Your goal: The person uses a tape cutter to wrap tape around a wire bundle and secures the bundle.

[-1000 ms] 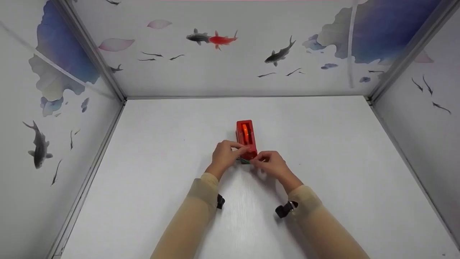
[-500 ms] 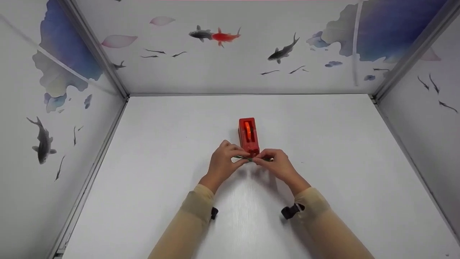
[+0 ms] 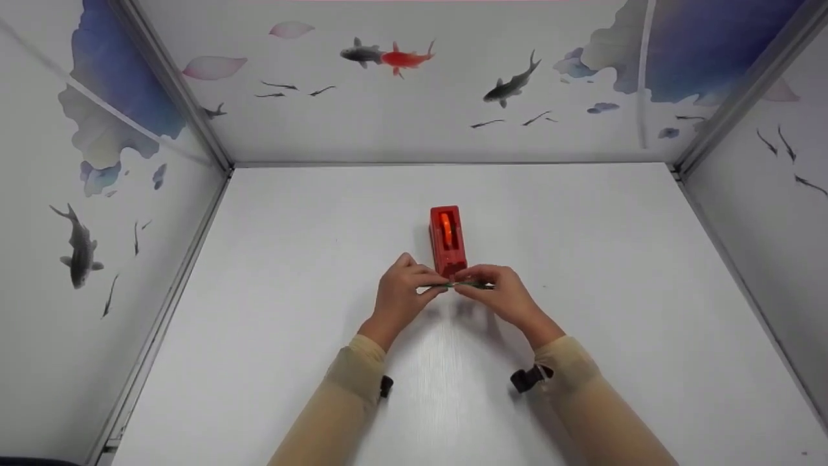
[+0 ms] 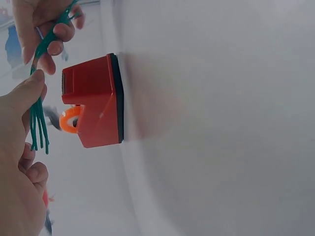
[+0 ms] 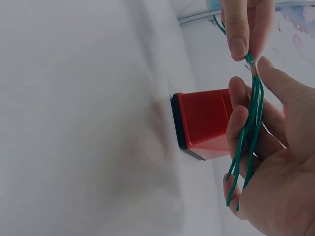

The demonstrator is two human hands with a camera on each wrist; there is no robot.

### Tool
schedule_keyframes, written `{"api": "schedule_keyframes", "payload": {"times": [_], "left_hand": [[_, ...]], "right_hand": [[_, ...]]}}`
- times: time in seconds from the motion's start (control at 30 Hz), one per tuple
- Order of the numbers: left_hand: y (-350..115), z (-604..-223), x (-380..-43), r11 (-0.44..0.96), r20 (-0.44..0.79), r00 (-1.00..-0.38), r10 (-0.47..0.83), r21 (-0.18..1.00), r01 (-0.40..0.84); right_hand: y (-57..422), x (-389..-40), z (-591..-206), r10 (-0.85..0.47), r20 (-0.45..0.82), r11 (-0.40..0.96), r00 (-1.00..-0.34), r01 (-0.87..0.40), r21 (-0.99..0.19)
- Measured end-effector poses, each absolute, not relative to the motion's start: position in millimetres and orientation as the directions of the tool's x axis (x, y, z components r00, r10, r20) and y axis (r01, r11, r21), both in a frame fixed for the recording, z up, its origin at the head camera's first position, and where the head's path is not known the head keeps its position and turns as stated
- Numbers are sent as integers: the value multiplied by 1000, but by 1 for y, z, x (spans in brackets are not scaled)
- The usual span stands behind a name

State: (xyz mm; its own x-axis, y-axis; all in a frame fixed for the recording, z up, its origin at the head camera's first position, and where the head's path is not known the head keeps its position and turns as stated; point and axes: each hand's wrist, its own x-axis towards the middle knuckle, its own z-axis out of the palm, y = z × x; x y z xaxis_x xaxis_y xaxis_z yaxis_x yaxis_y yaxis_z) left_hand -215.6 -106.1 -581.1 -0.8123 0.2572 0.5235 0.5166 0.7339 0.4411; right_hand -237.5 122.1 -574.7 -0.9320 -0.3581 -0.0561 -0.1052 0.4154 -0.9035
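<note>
A bundle of thin green wires (image 5: pixel 255 105) stretches between both hands, with a shiny clear band round its middle. My left hand (image 3: pixel 398 294) pinches one side between thumb and fingers, and loose wire ends fan out past its thumb in the left wrist view. Curled loosely round the other side are the fingers of my right hand (image 3: pixel 510 299), its thumb right by the band. Just beyond the fingertips stands a red tape dispenser (image 3: pixel 451 256) with a dark base and an orange roll core (image 4: pixel 68 119). Its front end is partly hidden by the hands in the head view.
The white tabletop (image 3: pixel 310 259) surrounds the dispenser and hands. Printed panels close it in at the back (image 3: pixel 420 129), left (image 3: pixel 39 323) and right (image 3: pixel 763 226), with metal strips at their corners. A black camera sits on each wrist.
Both hands have drawn back from the dispenser's front end, bringing the green wires with them. The left fingers no longer lie on the dispenser, and the bundle now runs level between the hands.
</note>
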Motion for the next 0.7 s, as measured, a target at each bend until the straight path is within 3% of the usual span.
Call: {"api": "schedule_keyframes", "payload": {"times": [0.33, 0.7], "left_hand": [[-105, -576, -211, 717, 518, -828, 215, 492, 494], [-104, -578, -211, 726, 578, -788, 212, 447, 523]], "right_hand": [[124, -238, -569, -427, 231, 424, -874, -419, -803], [123, -239, -572, -470, 249, 444, -847, -470, -763]]}}
